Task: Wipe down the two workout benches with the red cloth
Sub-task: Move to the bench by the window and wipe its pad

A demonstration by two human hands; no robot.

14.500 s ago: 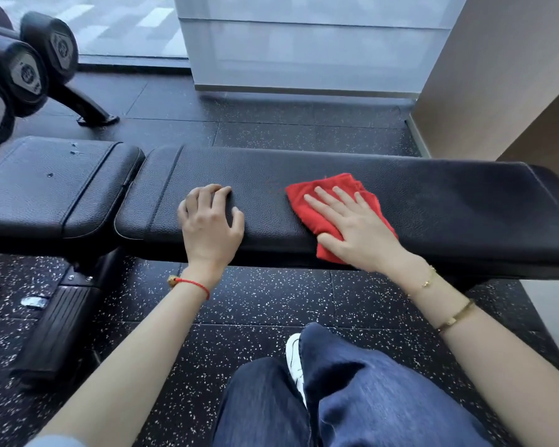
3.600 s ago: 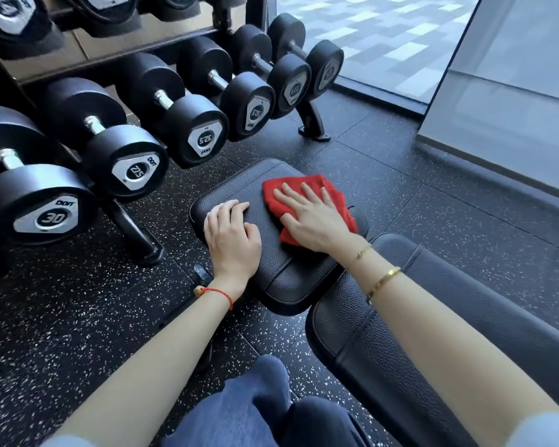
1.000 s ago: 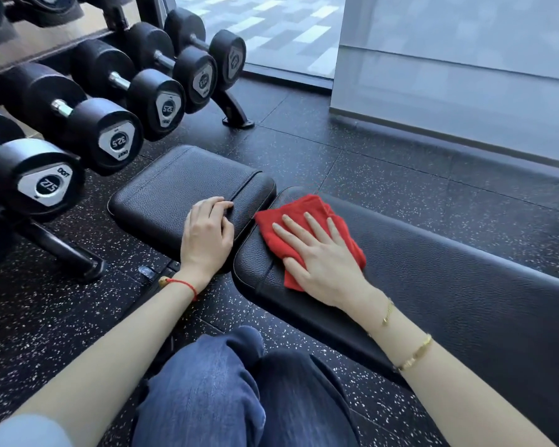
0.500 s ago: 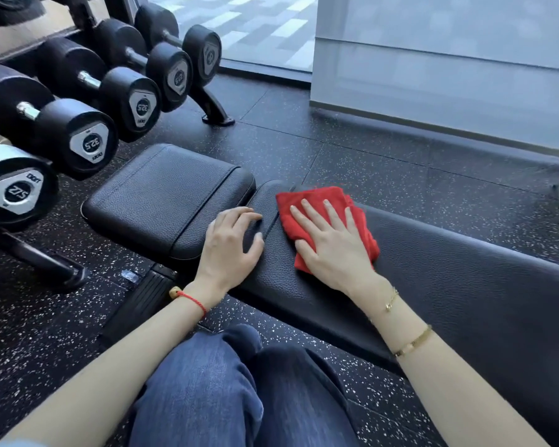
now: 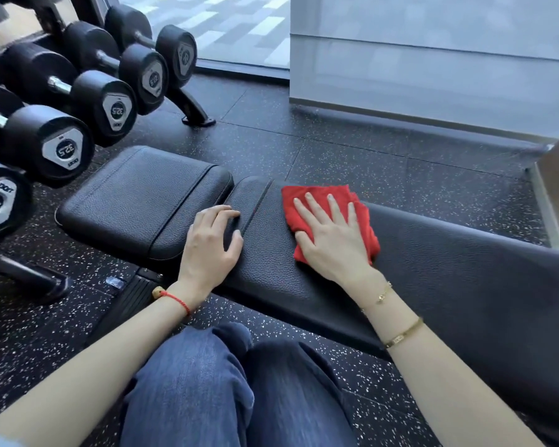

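At frame centre, our flat right hand (image 5: 334, 240) presses the red cloth (image 5: 328, 217) onto the long pad (image 5: 449, 272); we should sweep rightward in overlapping strokes, while our relaxed, empty left hand (image 5: 212, 243) braces beside the seam.

Dumbbells (image 5: 62, 146) fill the upper left; the desk (image 5: 433, 285) runs centre to right (cloth (image 5: 320, 195) on it, seat pad (image 5: 136, 198) left of it).

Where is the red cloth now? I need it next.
In the head view, the red cloth lies flat on the long bench pad, right of centre, under the right hand.
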